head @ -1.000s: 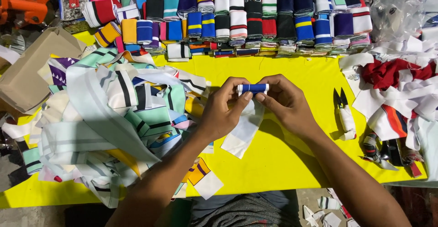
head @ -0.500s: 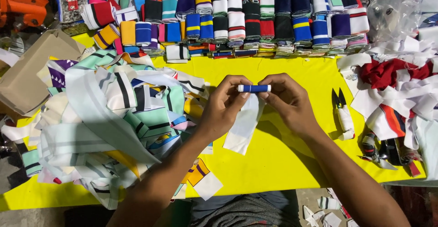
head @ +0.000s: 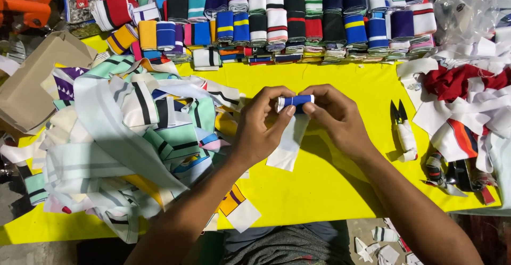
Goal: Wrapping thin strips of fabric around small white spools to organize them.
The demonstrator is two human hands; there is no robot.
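Above the yellow table (head: 340,190), my left hand (head: 261,132) and right hand (head: 332,118) pinch the ends of a blue-and-white knit strip (head: 295,101), and I judge it rolls neatly if I keep its edges level and the white tail hanging free.

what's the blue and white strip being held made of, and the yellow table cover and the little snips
Strip between the left hand and right hand: looks like soft knit fabric, matte, hanging limp below the fingers. Yellow cover: smooth, slightly glossy sheet, plastic or coated cloth; cannot tell which. Snips: dark metal blades, pale handle, probably plastic.
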